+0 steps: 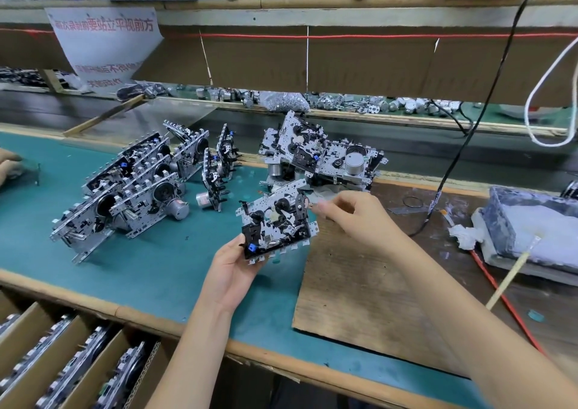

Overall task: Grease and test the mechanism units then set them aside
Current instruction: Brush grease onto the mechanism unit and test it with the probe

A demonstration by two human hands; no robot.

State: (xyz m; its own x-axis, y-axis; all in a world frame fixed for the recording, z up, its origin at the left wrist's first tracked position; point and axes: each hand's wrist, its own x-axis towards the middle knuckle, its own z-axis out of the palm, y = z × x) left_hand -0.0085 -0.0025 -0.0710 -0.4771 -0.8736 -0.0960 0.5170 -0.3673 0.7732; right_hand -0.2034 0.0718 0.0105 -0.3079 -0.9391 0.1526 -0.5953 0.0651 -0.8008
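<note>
The person's left hand (233, 264) is clamped on a mechanism unit (275, 221) from underneath, thumb curled over its near black edge and fingers behind the plate, holding it tilted face-up above the green mat (156, 267). The right hand (353, 217) comes in from the other side, its fingers curled with thumb and forefinger drawn together at the unit's upper right corner. That spot is blurred, so I cannot tell whether they nip the unit's edge, something small, or nothing. Just beyond the held unit lies a loose pile of units (319, 155), leaning on one another. Out past the left hand a stacked row of units (131, 189) rests on the mat, and between that row and the grip a few upright units (219, 164) stand on edge. Under the right forearm is a worn brown board (375, 283). Further out on the right-hand side sits a smeared grease tray (531, 221) with a pale stick (513, 274) propped against it, and a black cable (453, 158) hangs down between tray and grip. Below the left wrist, off the bench edge, a divided cardboard box (62, 361) holds more units in slots. Far out to the left, another hand (9, 164) shows at the frame's edge.
</note>
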